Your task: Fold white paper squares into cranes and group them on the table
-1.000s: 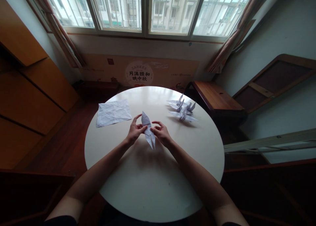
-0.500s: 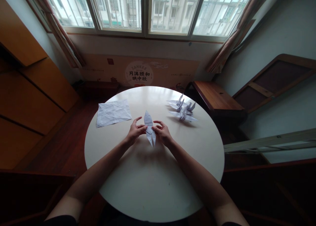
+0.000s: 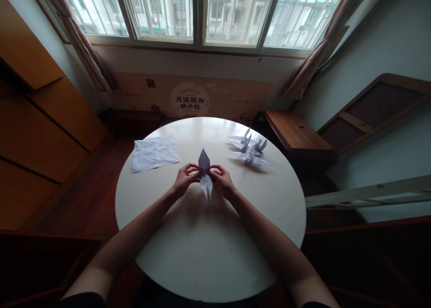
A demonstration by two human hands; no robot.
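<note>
Between my two hands is a piece of folded white origami paper (image 3: 204, 162), held above the middle of the table. Its upper part is a broad pointed flap, and its lower end splits into two narrow points. My left hand (image 3: 185, 178) pinches its left edge, fingers curled behind and thumb in front. From the other side, my right hand (image 3: 220, 178) grips the right edge in the same way. Some fingertips are hidden behind the paper.
The round white table (image 3: 208, 254) carries a creased paper sheet (image 3: 155, 153) at the left. Several folded paper cranes (image 3: 249, 154) sit together at the back right. A wooden side table (image 3: 296, 130) stands beyond the right edge, under the window side.
The fingers of both hands have closed in from a spread pose toward the paper. The upper flap now looks darker and tilts more upright.
</note>
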